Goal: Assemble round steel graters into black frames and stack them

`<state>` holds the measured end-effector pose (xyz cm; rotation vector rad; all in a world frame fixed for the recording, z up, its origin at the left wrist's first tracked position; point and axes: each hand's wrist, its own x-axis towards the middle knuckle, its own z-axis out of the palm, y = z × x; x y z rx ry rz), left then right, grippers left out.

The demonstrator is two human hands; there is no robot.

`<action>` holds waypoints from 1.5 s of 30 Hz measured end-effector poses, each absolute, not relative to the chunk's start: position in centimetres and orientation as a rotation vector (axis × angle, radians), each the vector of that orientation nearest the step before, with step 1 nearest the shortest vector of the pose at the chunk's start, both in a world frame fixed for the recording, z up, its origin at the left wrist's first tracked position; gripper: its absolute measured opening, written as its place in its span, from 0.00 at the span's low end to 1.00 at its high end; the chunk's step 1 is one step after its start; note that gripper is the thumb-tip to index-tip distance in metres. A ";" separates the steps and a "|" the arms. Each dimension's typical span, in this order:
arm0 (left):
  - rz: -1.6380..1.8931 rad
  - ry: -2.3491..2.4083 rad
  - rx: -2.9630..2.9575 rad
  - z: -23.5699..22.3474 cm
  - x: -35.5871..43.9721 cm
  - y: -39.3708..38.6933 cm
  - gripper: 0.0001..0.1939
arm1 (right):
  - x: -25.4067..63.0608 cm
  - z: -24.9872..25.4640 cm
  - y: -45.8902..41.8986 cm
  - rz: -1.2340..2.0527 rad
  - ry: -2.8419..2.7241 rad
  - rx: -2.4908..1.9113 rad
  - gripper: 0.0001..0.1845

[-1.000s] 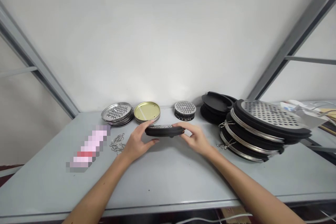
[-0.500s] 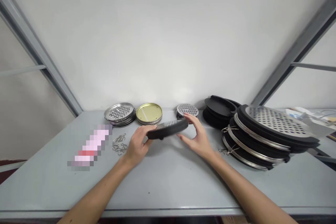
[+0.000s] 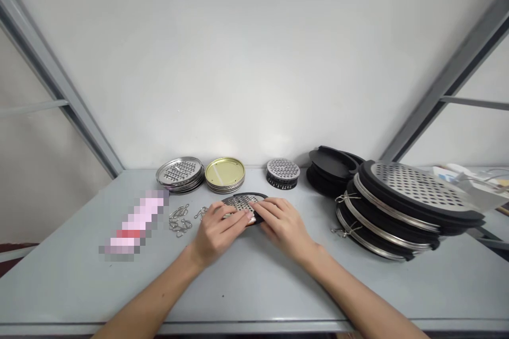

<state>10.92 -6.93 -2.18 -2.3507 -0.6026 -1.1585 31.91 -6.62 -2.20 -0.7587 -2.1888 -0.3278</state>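
Note:
A round grater disc (image 3: 240,202) with a perforated metal face and a black rim lies on the table in front of me. My left hand (image 3: 218,230) presses its bent fingers onto the disc's near left side. From the right, my right hand (image 3: 284,225) grips the black rim, its fingers over the metal face and the thumb mostly hidden below. Both hands cover the disc's near edge. To the left of my left hand lie several wire clips (image 3: 180,221), and one loose clip (image 3: 200,213) sits right beside its fingers.
Along the wall stand stacks of metal grater plates (image 3: 181,170), gold-coloured lids (image 3: 225,171), small perforated discs (image 3: 282,169) and black round trays (image 3: 333,161). A leaning stack of assembled graters (image 3: 413,185) fills the right. A blurred pink item (image 3: 139,220) lies left on the grey table (image 3: 238,296).
The grater disc, held up and tilted before, is now down on the table. Both hands have lowered with it and moved closer together, fingers now over its top.

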 end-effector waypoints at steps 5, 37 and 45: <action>-1.307 -0.673 -2.428 -1.8 10.3 -6.6 0.26 | 33.1 -2.2 -6.4 -0.238 -2.163 -0.803 0.20; -1.432 -1.407 -2.504 -3.7 8.1 -4.4 0.11 | 57.3 8.3 -13.7 -0.697 -1.841 -1.423 0.13; -1.396 -1.420 -2.539 -3.6 8.1 -4.4 0.11 | 59.4 9.1 -15.0 -0.557 -2.031 -1.481 0.20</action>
